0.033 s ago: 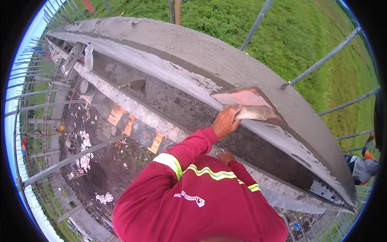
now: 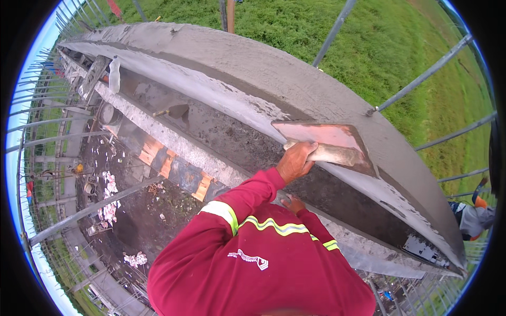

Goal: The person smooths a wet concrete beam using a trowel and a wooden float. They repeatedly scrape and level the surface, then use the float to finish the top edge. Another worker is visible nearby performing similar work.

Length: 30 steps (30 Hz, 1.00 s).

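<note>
My left hand (image 2: pixel 296 162) is wrapped round the pale, worn handle of a plastering float (image 2: pixel 321 132). The float has a flat, reddish, mortar-smeared rectangular plate, tilted against the upper inner edge of a curved concrete wall (image 2: pixel 221 50). Damp grey mortar coats the wall's top, and a darker band runs along its inner edge. Lower down, my right hand (image 2: pixel 293 204) rests on the near concrete ledge (image 2: pixel 211 158) with its visible fingers apart; my body partly hides it. A trowel (image 2: pixel 178 111) lies in the dirty channel (image 2: pixel 221 124) between wall and ledge.
A clear bottle (image 2: pixel 115 76) stands near a board (image 2: pixel 94 76) at the channel's far left. A round bucket (image 2: pixel 108 114) sits outside the ledge. Metal poles (image 2: pixel 421 75) rise along the outer side. Another person (image 2: pixel 474 217) is at the far right. Debris-strewn ground (image 2: pixel 126 210) lies below left.
The float has turned in my left hand: its right end has swung slightly down, and more of its reddish plate shows. My right hand stays on the ledge.
</note>
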Each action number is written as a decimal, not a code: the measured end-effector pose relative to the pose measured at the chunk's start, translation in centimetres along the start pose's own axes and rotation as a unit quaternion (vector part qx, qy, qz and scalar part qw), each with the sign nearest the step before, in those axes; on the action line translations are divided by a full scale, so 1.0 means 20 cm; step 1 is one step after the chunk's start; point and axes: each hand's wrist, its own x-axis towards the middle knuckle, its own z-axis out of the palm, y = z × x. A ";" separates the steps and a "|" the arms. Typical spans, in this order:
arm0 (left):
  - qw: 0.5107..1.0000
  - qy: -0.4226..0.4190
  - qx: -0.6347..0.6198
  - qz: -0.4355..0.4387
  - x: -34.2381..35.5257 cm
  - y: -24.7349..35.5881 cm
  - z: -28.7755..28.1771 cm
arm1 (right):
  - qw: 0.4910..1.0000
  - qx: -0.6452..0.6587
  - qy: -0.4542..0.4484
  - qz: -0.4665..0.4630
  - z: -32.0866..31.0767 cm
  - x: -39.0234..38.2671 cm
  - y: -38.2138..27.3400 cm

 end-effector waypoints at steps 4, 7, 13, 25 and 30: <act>0.995 -0.092 0.035 0.024 -0.01 0.13 -0.34 | 0.998 -0.034 0.000 0.052 0.00 0.00 -0.03; 0.980 -0.130 0.145 -0.026 0.09 0.29 -0.73 | 0.998 -0.028 -0.015 0.050 -0.01 0.00 -0.04; 0.910 -0.227 0.277 -0.207 0.47 0.43 -1.09 | 1.000 0.023 0.000 0.020 -0.01 0.00 -0.03; 0.899 -0.150 0.372 -0.178 0.84 -0.11 -1.22 | 0.998 0.031 0.015 0.050 -0.01 0.00 -0.05; 0.884 -0.127 0.364 -0.265 0.86 -0.21 -1.34 | 0.998 0.033 0.019 0.049 -0.01 -0.02 -0.06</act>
